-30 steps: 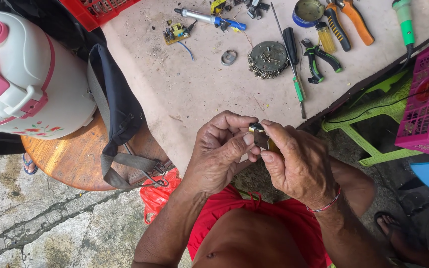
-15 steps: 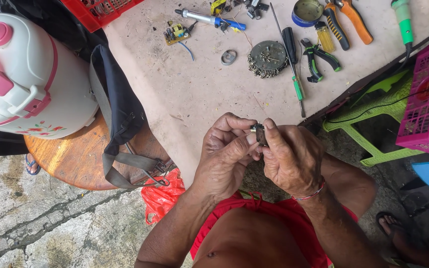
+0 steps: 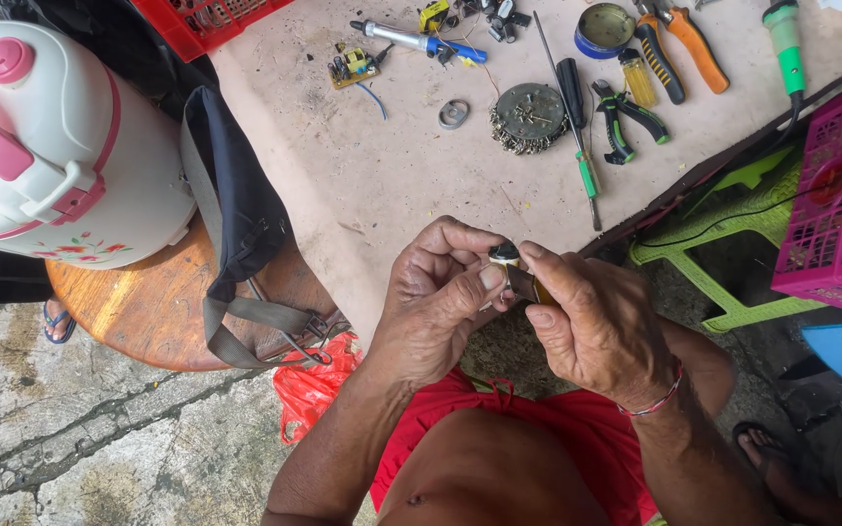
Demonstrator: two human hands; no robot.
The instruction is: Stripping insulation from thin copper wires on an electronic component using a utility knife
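Both hands meet below the bench (image 3: 382,195) edge: left hand (image 3: 440,297) and right hand (image 3: 601,326) pinch a small dark part (image 3: 516,273) lying crosswise between their fingertips.

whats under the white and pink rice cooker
The rice cooker sits on a round wooden stool, with a dark bag draped beside it. The stool's top under the cooker is covered, as are its legs.
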